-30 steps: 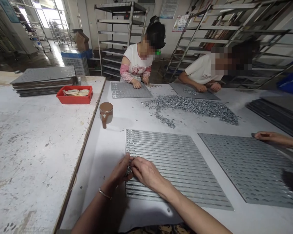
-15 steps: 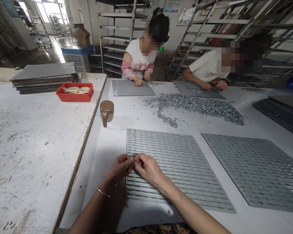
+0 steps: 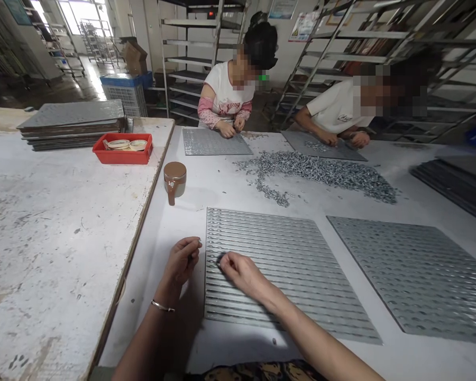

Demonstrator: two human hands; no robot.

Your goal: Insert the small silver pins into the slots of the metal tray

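Note:
A grey grooved board (image 3: 285, 264) lies in front of me, with small shiny oval pieces (image 3: 214, 225) set in rows along its left edge. My left hand (image 3: 182, 262) is raised just off that edge, thumb and finger pinched on a small grey piece (image 3: 200, 243). Over the left part of the board, my right hand (image 3: 244, 272) is closed in a pinch, its fingertips down at a groove. Whatever sits between those fingertips is too small and shaded to make out.
A second grey board (image 3: 416, 275) lies to the right. Beyond is a heap of small grey pieces (image 3: 321, 172). A brown-lidded mug (image 3: 175, 180) and a red tray (image 3: 122, 155) stand left. Two people work across the table at boards (image 3: 214, 144). Dark boards (image 3: 456, 182) are stacked far right.
My hands were together at the board's left edge. My left hand has moved away up and left with a small piece, while the right stays over the board.

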